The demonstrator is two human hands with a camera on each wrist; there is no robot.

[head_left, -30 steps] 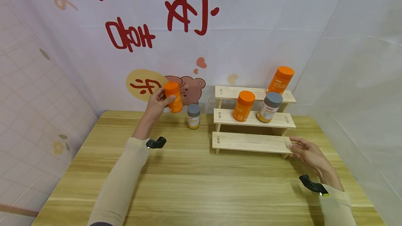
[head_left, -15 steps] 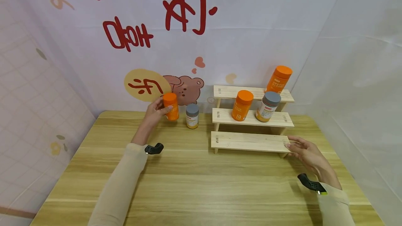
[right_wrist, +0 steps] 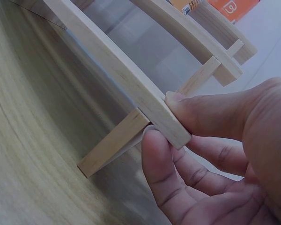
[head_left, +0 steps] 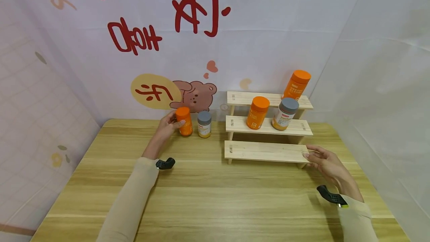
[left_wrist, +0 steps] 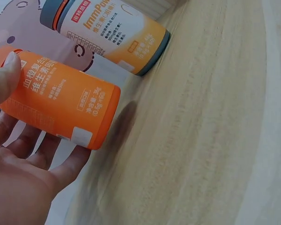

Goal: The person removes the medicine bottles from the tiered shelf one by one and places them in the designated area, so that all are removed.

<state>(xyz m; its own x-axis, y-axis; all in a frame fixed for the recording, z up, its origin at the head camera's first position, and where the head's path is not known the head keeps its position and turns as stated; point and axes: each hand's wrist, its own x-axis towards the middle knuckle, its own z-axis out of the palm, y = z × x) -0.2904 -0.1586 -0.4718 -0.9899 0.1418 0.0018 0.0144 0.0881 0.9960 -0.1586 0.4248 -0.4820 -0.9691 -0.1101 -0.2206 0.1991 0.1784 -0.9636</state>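
My left hand [head_left: 167, 126] grips an orange supplement bottle [left_wrist: 61, 98], thumb on the label side and fingers behind. The bottle's base hovers close over the table, its shadow beside it in the left wrist view. Just to its right stands a white-and-yellow bottle with a grey cap [head_left: 204, 124]. My right hand [head_left: 326, 163] pinches the right end of the bottom step of a three-step wooden rack [head_left: 265, 151], thumb on top and fingertips below, as the right wrist view shows. Another orange bottle [head_left: 258, 113] and a grey-capped bottle [head_left: 284, 114] stand on the middle step.
A further orange bottle [head_left: 296, 85] stands at the right of the top step. A printed cloth backdrop [head_left: 268, 18] rises behind the wooden table [head_left: 215, 197], and white sheets flank both sides.
My left hand has lowered the orange bottle from against the backdrop to near the table, beside the grey-capped bottle. My right hand keeps its pinch on the rack.
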